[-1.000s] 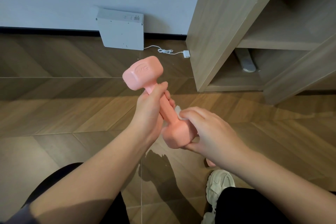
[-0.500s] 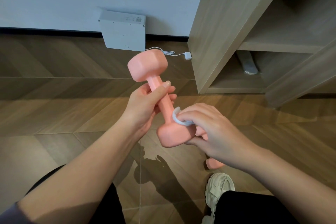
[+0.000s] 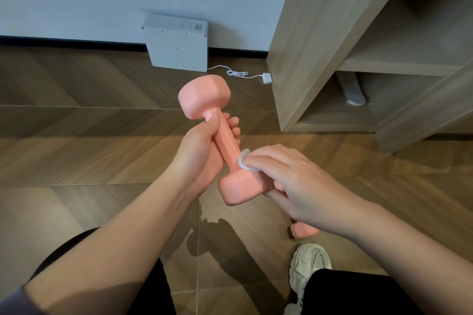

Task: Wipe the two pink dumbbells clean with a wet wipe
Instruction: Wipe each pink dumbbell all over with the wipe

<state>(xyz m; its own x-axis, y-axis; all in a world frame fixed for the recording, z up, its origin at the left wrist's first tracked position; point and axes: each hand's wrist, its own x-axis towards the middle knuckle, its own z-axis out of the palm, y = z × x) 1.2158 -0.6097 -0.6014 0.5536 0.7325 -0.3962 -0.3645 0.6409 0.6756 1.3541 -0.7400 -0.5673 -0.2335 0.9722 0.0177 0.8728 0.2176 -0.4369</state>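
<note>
My left hand [image 3: 199, 153] curls around the dumbbell [image 3: 226, 142] handle, thumb lying along it. My right hand [image 3: 299, 186] pinches the wet wipe [image 3: 243, 160] under bent fingers. Both forearms reach forward.

My R hand [image 3: 294, 186] covers most of the wet wipe [image 3: 244, 162]; only a curled white edge shows. The right side of the held dumbbell [image 3: 226, 139]'s near head is behind that hand too. L hand [image 3: 197, 158] wraps part of the handle. 2nd dumbbell [image 3: 304, 230]: just one pink end shows below my R wrist. White box [image 3: 176, 43] label is too small to read. Grey thing [image 3: 353, 92] in the shelf unit [image 3: 314, 33]: can't tell what. The unit is cut off top & right.
</note>
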